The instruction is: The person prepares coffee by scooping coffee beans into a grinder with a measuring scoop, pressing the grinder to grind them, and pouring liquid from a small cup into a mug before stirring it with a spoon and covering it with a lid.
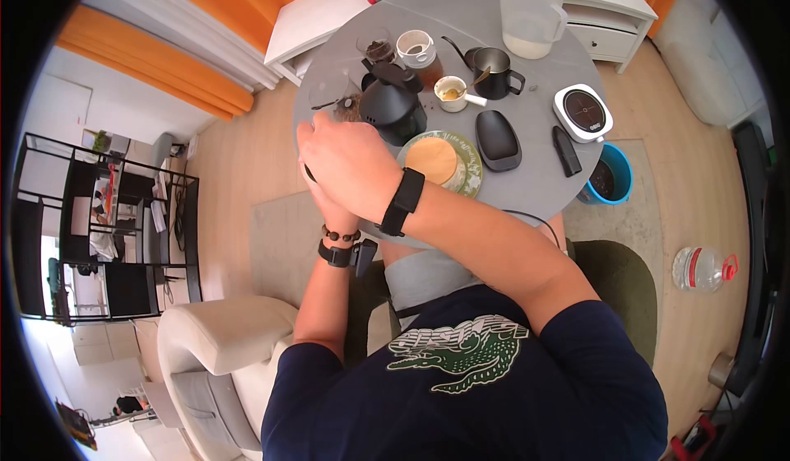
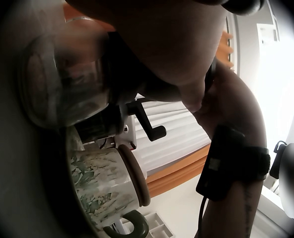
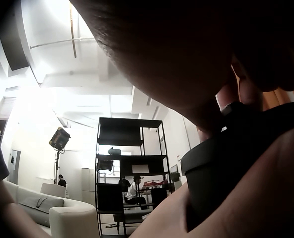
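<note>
In the head view my right hand [image 1: 350,160] lies over my left hand [image 1: 331,206], at the table's left edge beside the black kettle [image 1: 393,109]. The right wrist view shows a dark cylindrical container [image 3: 204,171] with a wider rim. My left hand [image 3: 258,191] wraps round its body, and fingertips of my right hand [image 3: 172,64] pinch at its top. A round wooden lid [image 1: 430,160] shows above a green patterned plate [image 1: 471,158]. From the left wrist, the patterned cup [image 2: 102,186] and a glass jar [image 2: 62,89] are near my hand.
On the grey table [image 1: 527,183] are a white cup [image 1: 451,103], a dark metal jug [image 1: 491,85], a black oval tray [image 1: 498,140], a scale [image 1: 583,112] and a clear pitcher [image 1: 527,20]. A blue bin [image 1: 617,183] stands beyond the table's right edge.
</note>
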Demonstrator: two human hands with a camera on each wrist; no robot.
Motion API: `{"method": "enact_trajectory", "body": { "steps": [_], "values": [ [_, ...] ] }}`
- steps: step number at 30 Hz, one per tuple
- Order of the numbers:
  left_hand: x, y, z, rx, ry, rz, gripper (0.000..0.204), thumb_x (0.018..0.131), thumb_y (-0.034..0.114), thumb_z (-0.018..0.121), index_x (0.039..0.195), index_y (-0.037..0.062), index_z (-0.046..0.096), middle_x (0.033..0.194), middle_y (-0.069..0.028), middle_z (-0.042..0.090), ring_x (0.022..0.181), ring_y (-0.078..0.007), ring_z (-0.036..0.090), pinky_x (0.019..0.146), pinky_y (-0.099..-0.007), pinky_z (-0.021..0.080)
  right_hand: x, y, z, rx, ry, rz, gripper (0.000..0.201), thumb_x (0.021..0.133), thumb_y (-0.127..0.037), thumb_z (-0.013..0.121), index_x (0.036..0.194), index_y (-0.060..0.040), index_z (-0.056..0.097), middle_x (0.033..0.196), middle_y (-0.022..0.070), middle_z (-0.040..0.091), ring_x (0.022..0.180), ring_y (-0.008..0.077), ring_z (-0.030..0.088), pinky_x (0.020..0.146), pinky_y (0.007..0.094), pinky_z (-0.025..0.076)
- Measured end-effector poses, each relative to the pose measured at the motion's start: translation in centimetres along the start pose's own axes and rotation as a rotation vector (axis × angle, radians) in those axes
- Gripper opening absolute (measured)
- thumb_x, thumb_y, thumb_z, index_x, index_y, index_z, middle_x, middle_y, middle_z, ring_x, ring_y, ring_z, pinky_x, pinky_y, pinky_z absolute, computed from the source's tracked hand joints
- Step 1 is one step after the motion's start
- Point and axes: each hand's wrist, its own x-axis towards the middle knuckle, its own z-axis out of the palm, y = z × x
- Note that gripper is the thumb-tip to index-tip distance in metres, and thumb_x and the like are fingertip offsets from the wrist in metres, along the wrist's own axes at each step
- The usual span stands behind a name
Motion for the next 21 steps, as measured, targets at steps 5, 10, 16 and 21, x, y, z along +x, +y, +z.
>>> {"method": "enact_trajectory", "body": {
  "steps": [5, 10, 16, 21],
  "values": [
    [-0.4, -0.1, -0.5, -0.268, -0.014, -0.123, 0.048, 0.119, 0.017, 0.060, 0.164, 0.0136, 0.044, 0.153, -0.0075, 0.057, 0.138, -0.0185, 0.058, 0.115, -0.0401, 0.050, -0.3, 0.6, 0.9, -0.011, 0.074, -0.040, 0.015, 0.096, -0.017, 0.072, 0.101, -0.0043, 0.067, 0.098, 0.0136, 0.070, 0.076, 0.0352, 0.078, 0.065, 0.0466, 0.063],
    [-0.7, 1.7, 0.5, -0.518, 0.062, -0.261, 0.074, 0.112, 0.015, 0.072, 0.174, 0.0133, 0.033, 0.160, -0.0106, 0.053, 0.143, -0.0224, 0.056, 0.118, -0.0422, 0.048, 0.1, 1.8, -1.2, 0.033, -0.059, -0.101, 0.024, 0.096, -0.025, 0.077, 0.109, -0.0063, 0.069, 0.101, 0.0140, 0.070, 0.087, 0.0366, 0.079, 0.075, 0.0485, 0.064],
    [-0.4, 3.9, 1.4, -0.032, 0.043, 0.014, 0.117, 0.099, 0.036, 0.092, 0.182, 0.0026, 0.017, 0.174, -0.0150, 0.042, 0.157, -0.0277, 0.047, 0.131, -0.0448, 0.038, 1.8, 5.2, -7.2, 0.388, -0.226, -0.162, 0.037, 0.099, -0.029, 0.079, 0.126, -0.0058, 0.073, 0.111, 0.0158, 0.078, 0.092, 0.0347, 0.079, 0.081, 0.0461, 0.062],
    [-0.4, 4.6, 1.3, -0.060, 0.044, 0.003, 0.138, 0.089, 0.048, 0.100, 0.183, 0.0024, 0.010, 0.171, -0.0180, 0.045, 0.154, -0.0301, 0.050, 0.130, -0.0460, 0.040, 4.1, 10.0, -15.7, 0.843, 0.067, 0.023, 0.019, 0.108, -0.020, 0.074, 0.116, -0.0039, 0.081, 0.097, 0.0057, 0.081, 0.086, 0.0157, 0.074, 0.079, 0.0352, 0.060]
  ]
}}
